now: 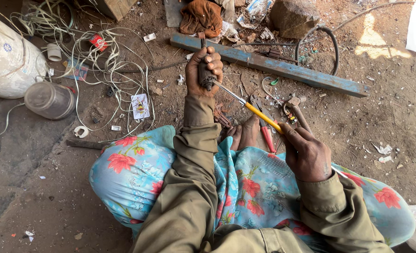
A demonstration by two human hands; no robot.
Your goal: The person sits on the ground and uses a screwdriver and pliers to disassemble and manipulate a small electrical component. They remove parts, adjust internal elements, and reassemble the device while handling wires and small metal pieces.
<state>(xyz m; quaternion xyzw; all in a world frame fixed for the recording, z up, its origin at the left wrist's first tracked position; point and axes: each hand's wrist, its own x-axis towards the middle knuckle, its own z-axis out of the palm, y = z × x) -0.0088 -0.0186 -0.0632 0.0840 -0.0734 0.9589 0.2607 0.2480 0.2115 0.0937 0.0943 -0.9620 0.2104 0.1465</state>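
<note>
Head view: left hand [204, 71] clenched around dark part [203, 77], right hand [306, 154] gripping yellow-handled screwdriver [259, 114], above littered dirt ground [367, 122]

Dirt floor [367, 107]: blue metal bar [273, 64] at 12 o'clock, tangled white wire [100, 61] at 10 o'clock (beside a clear jar [49, 99]).

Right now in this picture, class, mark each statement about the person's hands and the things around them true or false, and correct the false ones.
1. The left hand grips a dark part. True.
2. The right hand holds a green-handled tool. False: the screwdriver has a yellow handle.
3. A blue metal bar lies on the ground beyond the hands. True.
4. The pliers with red handles are in the left hand. False: they lie on the ground near the feet.
5. Tangled wire lies on the left. True.
</note>
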